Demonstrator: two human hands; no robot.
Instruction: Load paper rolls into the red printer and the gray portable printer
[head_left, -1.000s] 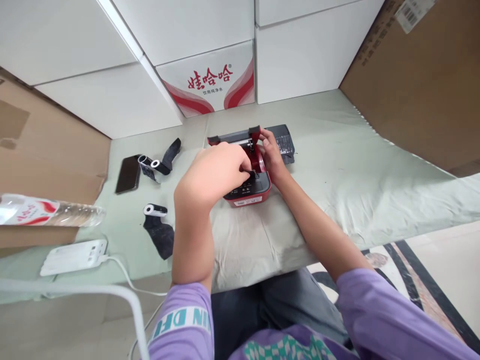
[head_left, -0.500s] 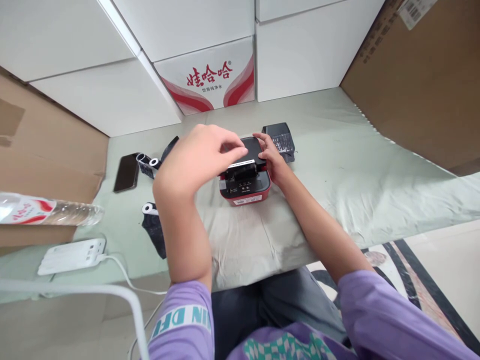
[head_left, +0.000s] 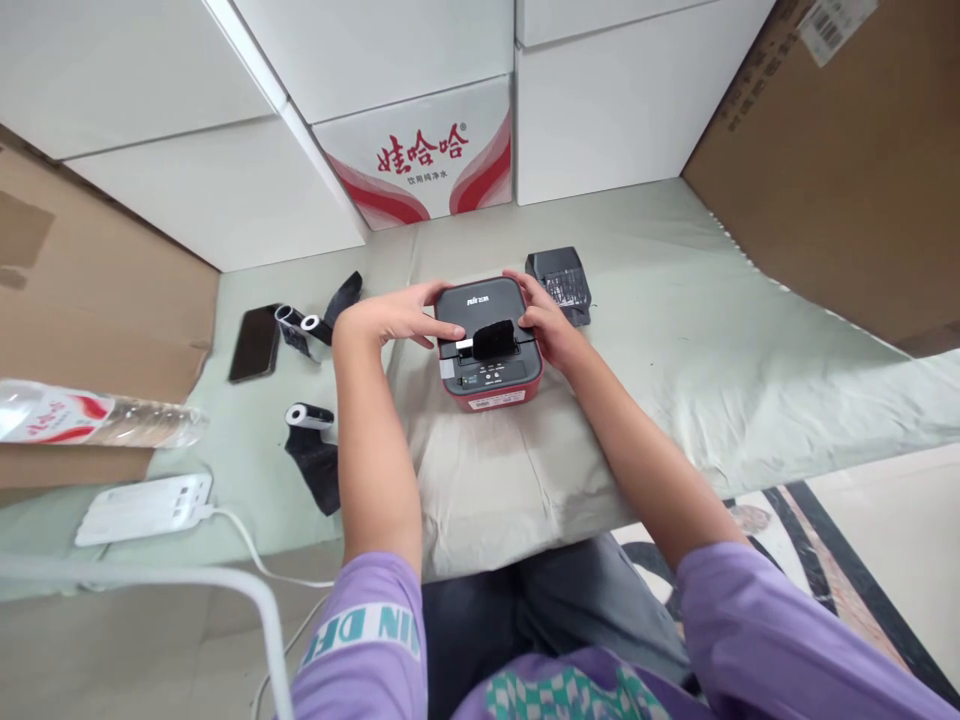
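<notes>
A small red and black printer stands on the cloth-covered table, its black lid lying down flush on top. A dark strip of paper pokes up from the slot across its top. My left hand grips the printer's left side, with the thumb laid on the lid by the slot. On the opposite side my right hand holds the printer, its thumb at the lid's right edge and its fingers along the far right corner. The fingertips at the printer's sides are partly hidden.
Left of my arm lie dark paper rolls, a phone and a white power bank with a cable. A water bottle is at the left edge. Behind the printer rest a black packet and stacked white boxes; a brown carton stands right.
The printer's lid, raised before, now lies down flat. My left hand has dropped from above the lid to the printer's left side. My right hand stays at the right side.
</notes>
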